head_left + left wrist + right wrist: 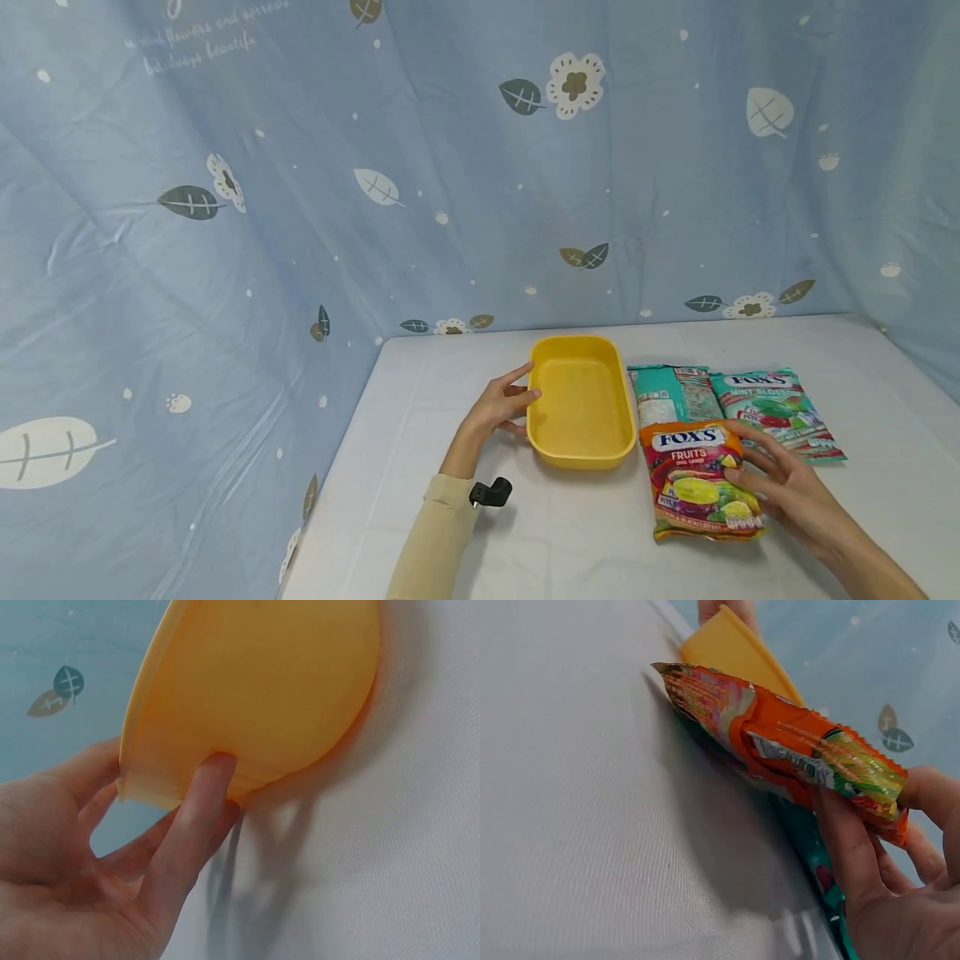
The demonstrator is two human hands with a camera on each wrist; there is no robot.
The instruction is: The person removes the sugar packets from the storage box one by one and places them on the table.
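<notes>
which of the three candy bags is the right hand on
The orange Fox's Fruits candy bag, nearest the camera; the right hand grips its edge. The two teal bags lie untouched behind it.

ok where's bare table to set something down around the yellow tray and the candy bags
Bare cloth lies behind the yellow tray toward the curtain, and along the near edge between the left hand and the orange bag. Right of the tray is crowded: three bags overlap, the right hand gripping the orange one.
</notes>
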